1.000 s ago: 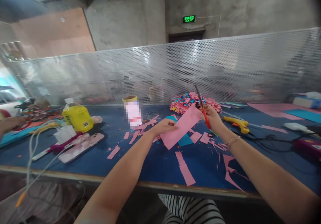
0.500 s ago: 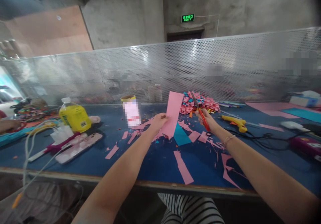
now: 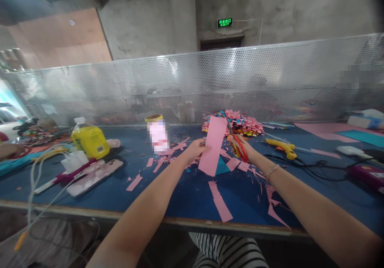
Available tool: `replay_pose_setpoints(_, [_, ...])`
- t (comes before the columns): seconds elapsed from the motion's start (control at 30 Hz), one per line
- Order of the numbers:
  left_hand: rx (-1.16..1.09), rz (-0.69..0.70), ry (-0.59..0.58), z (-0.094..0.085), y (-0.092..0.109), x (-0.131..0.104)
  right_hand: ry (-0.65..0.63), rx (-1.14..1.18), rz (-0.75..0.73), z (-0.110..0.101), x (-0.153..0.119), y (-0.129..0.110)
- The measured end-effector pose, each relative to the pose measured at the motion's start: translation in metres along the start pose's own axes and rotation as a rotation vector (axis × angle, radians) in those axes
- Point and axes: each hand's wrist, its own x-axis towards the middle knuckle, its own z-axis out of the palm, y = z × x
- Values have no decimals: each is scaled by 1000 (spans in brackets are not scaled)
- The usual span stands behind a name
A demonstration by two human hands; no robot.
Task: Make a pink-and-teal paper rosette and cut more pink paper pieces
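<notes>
A pink paper strip (image 3: 213, 147) is pinched along its left side by my left hand (image 3: 196, 149), upright above the table. My right hand (image 3: 243, 146) grips red-handled scissors (image 3: 239, 143), whose blades point up beside the strip's upper right edge. Beneath the strip, part of a blue paper piece (image 3: 222, 167) shows on the table. Behind both hands lies a heap of pink, blue and orange cut pieces (image 3: 235, 122). A pink offcut (image 3: 220, 202) rests near the front edge.
On the left are a yellow liquid bottle (image 3: 90, 139), a phone (image 3: 95, 177) and a purple glue gun (image 3: 76, 172). A tape roll (image 3: 154, 118) stands at the back. Rightward lie a yellow glue gun (image 3: 282, 147), black cables and pink sheets (image 3: 322, 132).
My left hand and the pink strip have moved right and slightly down. The scissors have turned and opened, and they are now beside the strip.
</notes>
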Motion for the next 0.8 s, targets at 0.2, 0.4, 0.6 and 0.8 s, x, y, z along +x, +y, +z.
replay_pose_setpoints(0.2, [73, -48, -322, 7, 10, -12, -36, 95, -88, 2, -3, -2])
replay_pose_setpoints(0.4, [-16, -45, -170, 14, 13, -11, -63, -11, -138, 8, -13, -15])
replay_pose_setpoints(0.6, [5, 52, 171, 10, 0, 2, -10, -147, -135, 16, -8, -13])
replay_pose_setpoints(0.8, [-112, 112, 467, -8, -10, 16, -58, -195, -136, 7, -12, -17])
